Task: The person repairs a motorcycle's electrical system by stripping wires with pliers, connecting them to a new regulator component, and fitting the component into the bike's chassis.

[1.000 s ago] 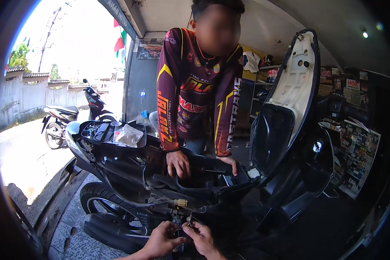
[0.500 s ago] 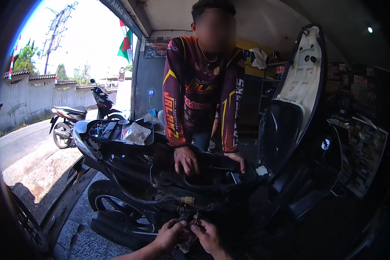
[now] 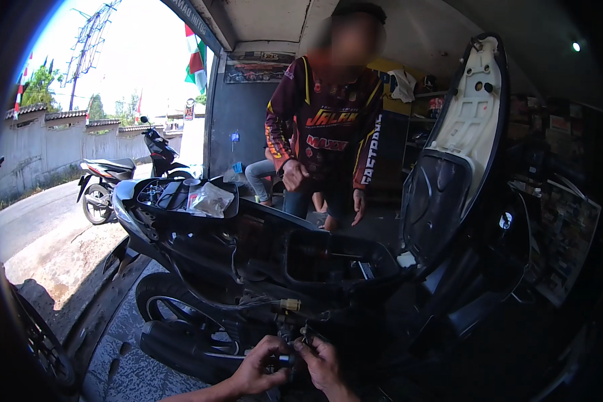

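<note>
A black scooter (image 3: 261,248) stands side-on before me, its seat (image 3: 455,154) tipped up at the right and the storage bay open. Low at the frame's bottom, my left hand (image 3: 258,365) and my right hand (image 3: 321,365) meet at a small dark part (image 3: 287,359) under the scooter's body, fingers curled onto it. A yellowish wire connector (image 3: 289,305) hangs just above them. What exactly each hand grips is too dark to make out.
Another person in a dark red and yellow racing jersey (image 3: 328,127) stands behind the scooter, hands off it. A clear plastic bag (image 3: 209,199) lies on the scooter's rear. A second motorbike (image 3: 124,174) is parked outside by the road. Shop shelves (image 3: 563,234) fill the right.
The person behind has lifted both hands off the scooter's open bay and straightened up. My hands stay together at the same spot under the body.
</note>
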{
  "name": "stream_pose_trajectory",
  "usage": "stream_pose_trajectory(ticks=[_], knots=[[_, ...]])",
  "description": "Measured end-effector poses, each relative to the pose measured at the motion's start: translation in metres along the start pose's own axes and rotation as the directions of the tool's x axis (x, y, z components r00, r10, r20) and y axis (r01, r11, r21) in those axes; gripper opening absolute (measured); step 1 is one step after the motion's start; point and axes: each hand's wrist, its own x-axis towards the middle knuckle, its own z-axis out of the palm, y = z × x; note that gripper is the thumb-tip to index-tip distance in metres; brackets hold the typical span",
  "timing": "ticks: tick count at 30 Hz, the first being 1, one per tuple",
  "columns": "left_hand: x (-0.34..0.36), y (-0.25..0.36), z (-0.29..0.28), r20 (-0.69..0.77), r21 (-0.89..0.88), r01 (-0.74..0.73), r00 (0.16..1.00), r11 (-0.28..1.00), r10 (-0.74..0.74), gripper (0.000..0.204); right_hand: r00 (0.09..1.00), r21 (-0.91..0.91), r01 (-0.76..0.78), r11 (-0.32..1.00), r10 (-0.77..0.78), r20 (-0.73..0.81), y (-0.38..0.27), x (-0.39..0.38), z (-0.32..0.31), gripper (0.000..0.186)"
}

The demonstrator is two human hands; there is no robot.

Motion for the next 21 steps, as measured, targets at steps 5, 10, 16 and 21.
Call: stream_pose_trajectory(ticks=[5,10,16,21], knots=[[0.006,0.018,-0.004,0.02,0.18,-0.072,0.997,0.981,0.07,0.013,0.992,0.157,-0.07,0.985,0.051,0.119,-0.006,0.003,0.007,0.013],[0.022,0.025,0.012,-0.025,-0.115,0.551,0.83,0.827,-0.557,0.038,0.996,0.19,-0.069,0.979,0.058,0.061,-0.017,0.0,-0.001,0.011],[0.008,0.019,0.013,-0.143,-0.092,0.402,0.9,0.911,-0.412,0.033,0.985,0.198,-0.109,0.974,0.079,0.152,-0.025,-0.009,0.003,0.018],[0.011,0.018,0.018,-0.202,-0.146,0.349,0.906,0.926,-0.373,0.028,0.965,0.202,-0.205,0.958,0.163,0.204,-0.028,-0.013,0.0,0.02]])
